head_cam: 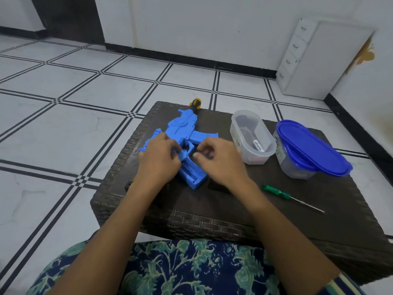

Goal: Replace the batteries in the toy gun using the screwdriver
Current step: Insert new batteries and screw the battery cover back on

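Where table (276, 209) meets tiled floor (74, 128), left fingers (170, 144) grip toy gun (182, 126), right fingers (209, 145) unclear.

The left hand (159, 160) lies palm down, fingers bent; the right hand (220, 161) beside it seems pinched.

**Gun** (185, 128): blue plastic, lying flat on its side left of centre on the table (212, 222). The yellow-and-black muzzle reaches the far edge. The grip points toward the near edge, with its battery bay uncovered.

**Screwdriver** (276, 191): green handle, thin metal shaft, lying flat on the table's right part, tip pointing right.
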`<state>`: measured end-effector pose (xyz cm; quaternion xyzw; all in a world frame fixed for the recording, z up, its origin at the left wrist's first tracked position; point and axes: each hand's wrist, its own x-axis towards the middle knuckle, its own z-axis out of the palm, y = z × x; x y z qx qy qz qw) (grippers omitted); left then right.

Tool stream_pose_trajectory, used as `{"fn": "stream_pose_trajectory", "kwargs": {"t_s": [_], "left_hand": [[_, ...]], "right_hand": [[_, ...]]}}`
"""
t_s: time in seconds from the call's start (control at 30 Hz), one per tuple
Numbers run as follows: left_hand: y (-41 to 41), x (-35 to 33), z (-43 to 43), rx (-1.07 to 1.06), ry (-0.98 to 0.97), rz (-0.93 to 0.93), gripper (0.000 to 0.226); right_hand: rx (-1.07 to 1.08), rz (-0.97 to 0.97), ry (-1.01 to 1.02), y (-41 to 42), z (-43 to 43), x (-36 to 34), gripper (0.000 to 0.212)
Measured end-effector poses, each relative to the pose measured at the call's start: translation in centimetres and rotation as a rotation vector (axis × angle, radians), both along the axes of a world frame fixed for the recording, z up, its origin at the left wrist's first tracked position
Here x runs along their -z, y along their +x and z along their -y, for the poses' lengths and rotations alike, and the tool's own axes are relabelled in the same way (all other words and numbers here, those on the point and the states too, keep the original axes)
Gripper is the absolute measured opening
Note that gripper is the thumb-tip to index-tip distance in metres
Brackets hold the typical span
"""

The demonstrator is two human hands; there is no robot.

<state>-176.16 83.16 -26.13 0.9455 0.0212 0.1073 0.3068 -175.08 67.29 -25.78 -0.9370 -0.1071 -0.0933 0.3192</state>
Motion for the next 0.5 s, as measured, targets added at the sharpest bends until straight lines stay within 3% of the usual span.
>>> {"fn": "stream_pose_trajectory", "kwargs": {"t_s": [0.13, 0.27, 0.37, 0.5], "left_hand": [[0.1, -0.1, -0.1, 0.005, 0.018, -0.022, 0.023], [0.1, -0.1, 0.2, -0.006, 0.046, -0.019, 0.022], [0.0, -0.2, 0.4, -0.013, 0.051, -0.027, 0.021], [0.0, -0.2, 0.6, -0.024, 0.045, -0.013, 0.019]], "right_hand": [[0.214, 0.081, 0.032, 1.4, 4.5, -3.1, 0.012], [0.437, -0.128, -0.286, 4.2, 8.5, -5.1, 0.021], [0.438, -0.272, -0.477, 5.7, 8.3, -4.6, 0.028], [0.453, -0.319, -0.621, 6.9, 7.6, -4.4, 0.028]]}}
